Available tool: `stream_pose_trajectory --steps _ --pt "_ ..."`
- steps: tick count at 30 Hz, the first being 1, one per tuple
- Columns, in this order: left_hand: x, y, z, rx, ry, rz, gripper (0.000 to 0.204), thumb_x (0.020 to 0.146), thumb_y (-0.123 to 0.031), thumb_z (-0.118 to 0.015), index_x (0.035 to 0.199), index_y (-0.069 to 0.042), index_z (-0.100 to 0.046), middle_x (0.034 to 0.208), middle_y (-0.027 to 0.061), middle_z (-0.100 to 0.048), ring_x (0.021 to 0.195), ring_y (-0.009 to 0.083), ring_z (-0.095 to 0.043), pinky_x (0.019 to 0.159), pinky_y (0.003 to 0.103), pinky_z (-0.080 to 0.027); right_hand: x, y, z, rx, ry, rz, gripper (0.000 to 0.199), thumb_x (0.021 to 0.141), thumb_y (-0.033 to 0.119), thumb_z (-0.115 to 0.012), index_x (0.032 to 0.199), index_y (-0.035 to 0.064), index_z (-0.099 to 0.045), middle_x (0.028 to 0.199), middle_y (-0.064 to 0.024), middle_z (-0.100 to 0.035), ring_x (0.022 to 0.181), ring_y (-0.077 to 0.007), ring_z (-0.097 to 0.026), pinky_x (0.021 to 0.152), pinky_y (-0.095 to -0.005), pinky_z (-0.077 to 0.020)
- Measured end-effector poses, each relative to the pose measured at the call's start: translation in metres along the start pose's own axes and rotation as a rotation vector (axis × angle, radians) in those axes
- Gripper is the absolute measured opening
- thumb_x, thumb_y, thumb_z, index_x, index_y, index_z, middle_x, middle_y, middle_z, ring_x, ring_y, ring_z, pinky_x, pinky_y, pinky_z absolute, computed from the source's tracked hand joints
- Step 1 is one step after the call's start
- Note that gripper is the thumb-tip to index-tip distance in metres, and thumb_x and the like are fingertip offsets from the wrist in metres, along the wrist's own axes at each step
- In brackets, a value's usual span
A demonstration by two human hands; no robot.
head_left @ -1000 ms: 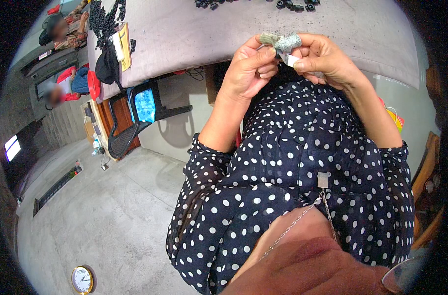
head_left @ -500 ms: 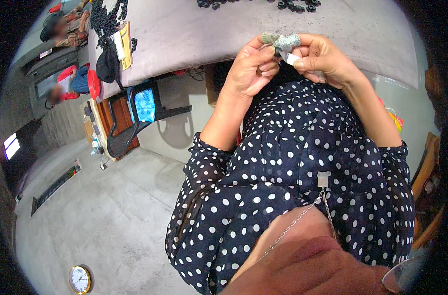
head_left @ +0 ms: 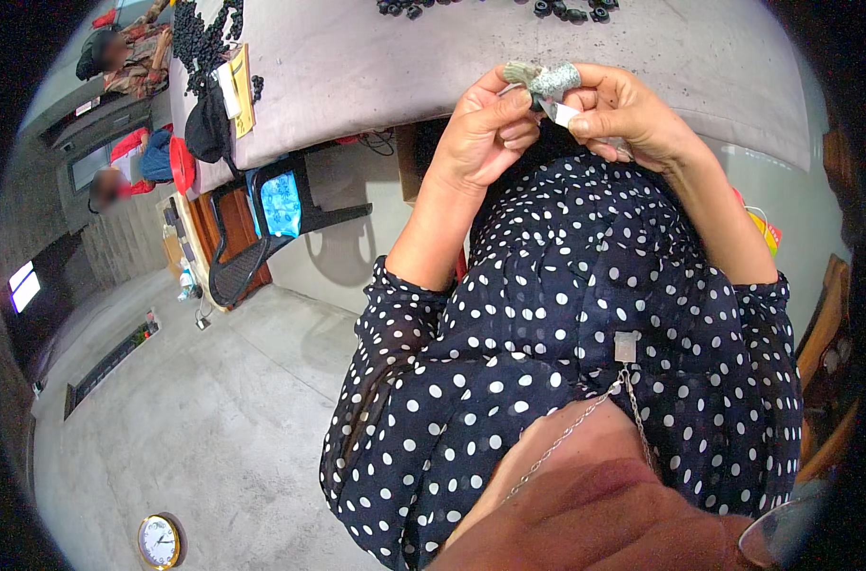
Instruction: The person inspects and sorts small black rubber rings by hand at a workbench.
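Observation:
Both hands meet close together over the table's near edge. My left hand [head_left: 492, 128] is closed in a pinch, with a grey-green wrap [head_left: 521, 73] about its index fingertip. What its fingers pinch is small and dark, and I cannot make it out. My right hand [head_left: 628, 116] is closed too, thumb against bent fingers, gripping a small flat white piece [head_left: 560, 114]. A speckled pale-green wrap [head_left: 558, 78] covers its index fingertip. The white piece points toward the left fingertips; whether it touches the dark thing there is hidden.
The grey-covered table [head_left: 357, 81] carries small black round parts [head_left: 575, 13] at the far side and a heap of black pieces [head_left: 200, 52] at left. A yellow board [head_left: 243, 90] and a black cap [head_left: 207, 128] lie nearby. A black chair [head_left: 238, 271] stands left; people sit beyond.
The hands keep almost the same pose, still pinching at the same spot. The whole view has shifted only slightly.

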State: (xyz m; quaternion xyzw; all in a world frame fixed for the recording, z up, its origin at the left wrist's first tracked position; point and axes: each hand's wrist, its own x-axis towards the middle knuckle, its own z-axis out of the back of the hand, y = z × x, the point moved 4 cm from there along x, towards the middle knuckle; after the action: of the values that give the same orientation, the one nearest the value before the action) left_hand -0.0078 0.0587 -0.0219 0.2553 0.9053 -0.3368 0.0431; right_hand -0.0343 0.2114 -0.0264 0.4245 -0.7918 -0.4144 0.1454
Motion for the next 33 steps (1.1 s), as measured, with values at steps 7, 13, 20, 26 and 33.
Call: stream_pose_trajectory --steps 7,13,20,26,33 --pt "0.000 -0.001 -0.002 0.033 -0.039 -0.003 0.020 0.083 -0.004 -0.060 0.103 -0.006 -0.056 0.081 0.0047 -0.060 0.051 0.0046 -0.041 0.047 0.018 -0.035 0.002 0.001 0.001 -0.023 -0.036 -0.021 0.026 0.081 0.017 -0.065 0.102 0.0030 -0.058 0.068 0.0004 -0.055 0.043 -0.0022 -0.046 0.035 -0.0138 -0.0309" --pt "0.017 -0.016 -0.015 -0.077 -0.193 0.013 0.014 0.089 -0.009 -0.049 0.100 -0.005 -0.057 0.086 0.0079 -0.059 0.058 0.0113 -0.046 0.052 0.023 -0.039 0.001 0.007 0.023 0.090 -0.320 0.173 0.027 0.085 0.017 -0.061 0.108 0.0032 -0.055 0.071 0.0010 -0.055 0.047 -0.0020 -0.046 0.038 -0.0142 -0.0334" --pt "0.061 -0.040 0.018 0.343 -0.281 -0.096 0.014 0.083 -0.016 -0.061 0.091 -0.005 -0.058 0.075 0.0052 -0.059 0.068 0.0151 -0.055 0.058 0.026 -0.045 0.000 0.015 0.030 0.123 -0.444 0.294 0.018 0.089 0.019 -0.056 0.099 0.0048 -0.054 0.071 0.0013 -0.054 0.047 -0.0033 -0.045 0.038 -0.0162 -0.0330" --pt "0.088 -0.054 -0.029 1.608 -0.447 -0.489 0.016 0.075 -0.013 -0.067 0.083 0.000 -0.062 0.060 0.0058 -0.055 0.055 0.0148 -0.050 0.054 0.029 -0.041 -0.003 0.017 0.028 0.088 -0.466 0.288 0.016 0.090 0.018 -0.055 0.098 0.0043 -0.055 0.074 0.0004 -0.054 0.048 -0.0036 -0.045 0.038 -0.0167 -0.0332" --pt "0.077 -0.046 -0.021 1.553 -0.407 -0.549 0.015 0.072 -0.012 -0.068 0.083 -0.003 -0.062 0.070 0.0084 -0.057 0.063 0.0213 -0.053 0.060 0.034 -0.043 -0.001 0.014 0.030 0.072 -0.448 0.301 0.020 0.089 0.017 -0.055 0.103 0.0027 -0.054 0.075 -0.0005 -0.054 0.048 -0.0037 -0.045 0.039 -0.0164 -0.0327"
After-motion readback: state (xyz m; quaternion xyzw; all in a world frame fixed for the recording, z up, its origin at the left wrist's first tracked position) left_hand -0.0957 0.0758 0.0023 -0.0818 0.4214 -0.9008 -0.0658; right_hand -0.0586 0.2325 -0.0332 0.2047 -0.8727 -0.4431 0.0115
